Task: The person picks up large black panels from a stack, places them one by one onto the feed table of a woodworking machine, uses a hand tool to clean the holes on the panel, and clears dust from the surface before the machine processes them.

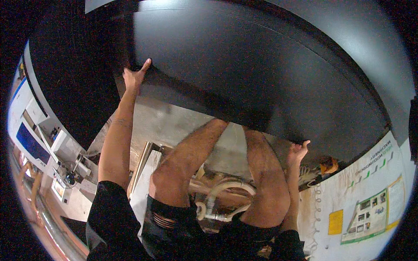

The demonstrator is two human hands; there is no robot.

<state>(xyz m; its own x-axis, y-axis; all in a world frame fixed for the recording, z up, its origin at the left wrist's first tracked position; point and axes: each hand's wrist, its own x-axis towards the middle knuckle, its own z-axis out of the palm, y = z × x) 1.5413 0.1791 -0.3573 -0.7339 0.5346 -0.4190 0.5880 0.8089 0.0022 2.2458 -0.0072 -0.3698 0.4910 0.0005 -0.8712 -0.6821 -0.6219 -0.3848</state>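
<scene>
A large dark grey panel [222,56] with a smooth face spans the upper middle of the head view, its near edge slanting down to the right. At its left corner my left hand [135,78] grips the edge, thumb on the face and the other fingers mostly hidden. Farther right along the near edge, my right hand [298,152] is closed at the panel's rim, thumb sticking out and fingertips out of sight beneath. Both arms reach forward on either side of my bare legs [176,169].
To the left stands a white machine [72,152] with a small screen. A ribbed hose [230,189] curves below my legs. On the right are a white cabinet side [322,209] with a poster [365,217], a coiled cable [318,204] and an orange object [328,165].
</scene>
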